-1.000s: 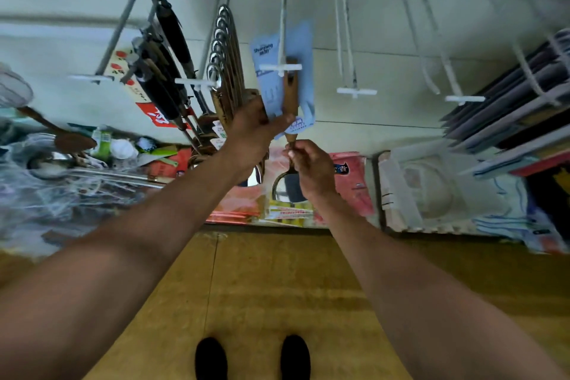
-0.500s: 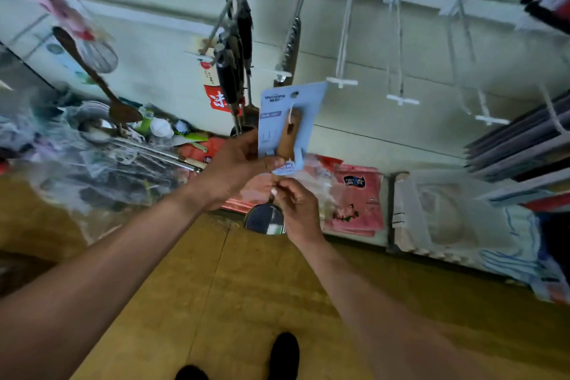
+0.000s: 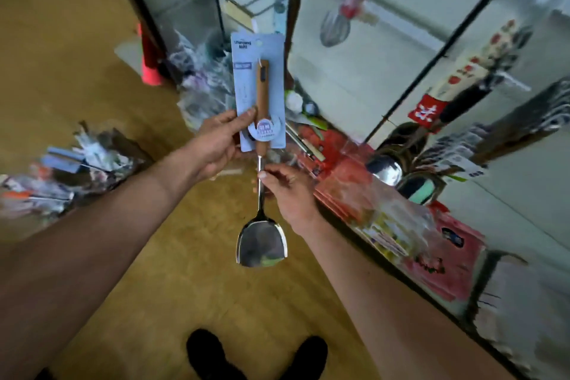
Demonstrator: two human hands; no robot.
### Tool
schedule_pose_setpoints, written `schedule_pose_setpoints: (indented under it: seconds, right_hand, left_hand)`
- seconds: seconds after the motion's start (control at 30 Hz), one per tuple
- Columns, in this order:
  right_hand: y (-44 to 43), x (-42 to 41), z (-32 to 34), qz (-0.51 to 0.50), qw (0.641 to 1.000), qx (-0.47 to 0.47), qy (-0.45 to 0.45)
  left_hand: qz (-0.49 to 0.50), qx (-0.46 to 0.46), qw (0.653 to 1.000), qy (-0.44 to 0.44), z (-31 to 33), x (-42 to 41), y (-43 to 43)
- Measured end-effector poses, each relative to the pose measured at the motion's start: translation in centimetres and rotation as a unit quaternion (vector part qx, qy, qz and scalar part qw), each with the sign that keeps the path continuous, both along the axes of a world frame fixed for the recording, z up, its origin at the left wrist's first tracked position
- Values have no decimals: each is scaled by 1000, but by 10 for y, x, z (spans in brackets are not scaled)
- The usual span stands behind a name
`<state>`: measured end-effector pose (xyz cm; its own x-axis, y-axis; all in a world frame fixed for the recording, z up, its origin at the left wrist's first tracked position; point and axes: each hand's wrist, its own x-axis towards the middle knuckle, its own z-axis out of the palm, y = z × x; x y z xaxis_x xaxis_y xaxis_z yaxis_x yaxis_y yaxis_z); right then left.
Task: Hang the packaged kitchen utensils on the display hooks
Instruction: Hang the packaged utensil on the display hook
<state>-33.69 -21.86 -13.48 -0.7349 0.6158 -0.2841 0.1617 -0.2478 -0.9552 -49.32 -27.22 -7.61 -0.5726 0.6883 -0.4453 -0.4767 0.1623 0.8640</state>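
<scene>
The packaged spatula (image 3: 261, 244) is held upright over the wooden floor (image 3: 92, 77), blade down, its wooden handle against a blue card (image 3: 246, 80). The left hand (image 3: 219, 142) pinches the card's lower left edge; the right hand (image 3: 290, 191) pinches the steel shank just below the handle.

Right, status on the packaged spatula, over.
Left grip holds pale-blue backing card. Right grip pinches shaft of wooden-handled steel spatula, blade down. Not hooked yet; nothing else touching it.

Open floor (image 3: 262, 296) below; packet heaps (image 3: 203, 86) (perhaps utensils) ahead.
</scene>
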Motion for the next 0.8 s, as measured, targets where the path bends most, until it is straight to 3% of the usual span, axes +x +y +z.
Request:
schedule_pose_setpoints:
  seconds: [0.33, 0.53, 0.8]
  right_hand:
    - [-134, -163, 11, 102, 993, -29, -59]
    - [-215, -236, 7, 169, 983, -7, -69]
    - [-285, -315, -3, 268, 956, -72, -96]
  left_hand:
    - [121, -29, 992, 2, -1, -150, -167]
    - [126, -54, 990, 42, 0, -206, -268]
    - [242, -72, 967, -8, -20, -269, -364]
